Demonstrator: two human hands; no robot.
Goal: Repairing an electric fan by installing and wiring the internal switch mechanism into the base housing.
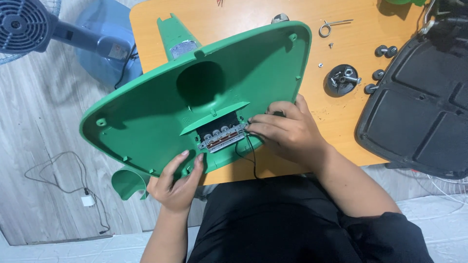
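Observation:
A large green plastic fan base (161,102) lies tilted with its hollow underside towards me, its neck pointing away over the orange table (341,117). My left hand (178,182) grips the base's near edge from below. My right hand (285,131) rests inside the base, fingertips pinched on the right end of a grey switch block (222,139) with several round buttons, where black wires (251,156) hang down towards my lap.
A black round cap holding screws and bolts (342,79), loose screws, a bent wire clip (331,27) and black rubber feet (385,50) lie on the table. A black plastic cover (419,117) overhangs at right. A blue fan (73,34) stands on the floor left, with a white cable (87,199).

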